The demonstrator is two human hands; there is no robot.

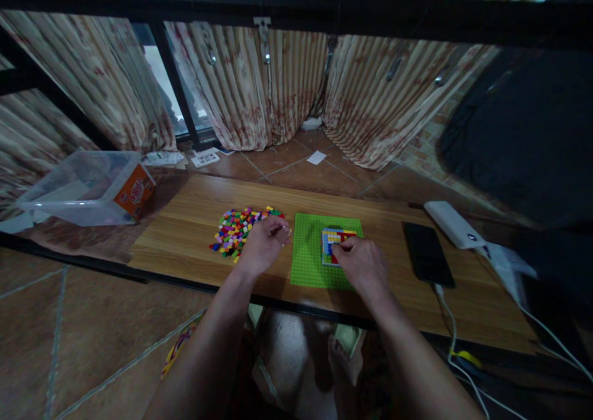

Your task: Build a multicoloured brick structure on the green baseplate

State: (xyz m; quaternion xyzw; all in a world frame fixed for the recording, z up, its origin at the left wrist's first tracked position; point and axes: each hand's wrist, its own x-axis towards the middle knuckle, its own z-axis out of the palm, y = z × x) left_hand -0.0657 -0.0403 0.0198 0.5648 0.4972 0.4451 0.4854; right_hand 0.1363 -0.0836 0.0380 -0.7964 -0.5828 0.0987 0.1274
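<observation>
A green studded baseplate (306, 262) lies on the wooden bench top. On it sits a square build of small bricks (330, 236) in blue, white, yellow and red, partly covered by my right hand (365, 264). The right fingers are pinched together with their tips on the build. Whatever they hold is too small to make out. My left hand (263, 244) is closed in a pinch beside the pile of loose coloured bricks (236, 228), left of the baseplate. Any piece between its fingertips cannot be made out. Part of the pile is hidden behind that hand.
To the right of the baseplate lies a black phone (427, 253) with a white cable (447, 309) plugged in. Behind it rests a white power bank (451, 222). A clear plastic box (83, 191) with an orange label stands at the far left. Curtains (291, 92) hang beyond the bench.
</observation>
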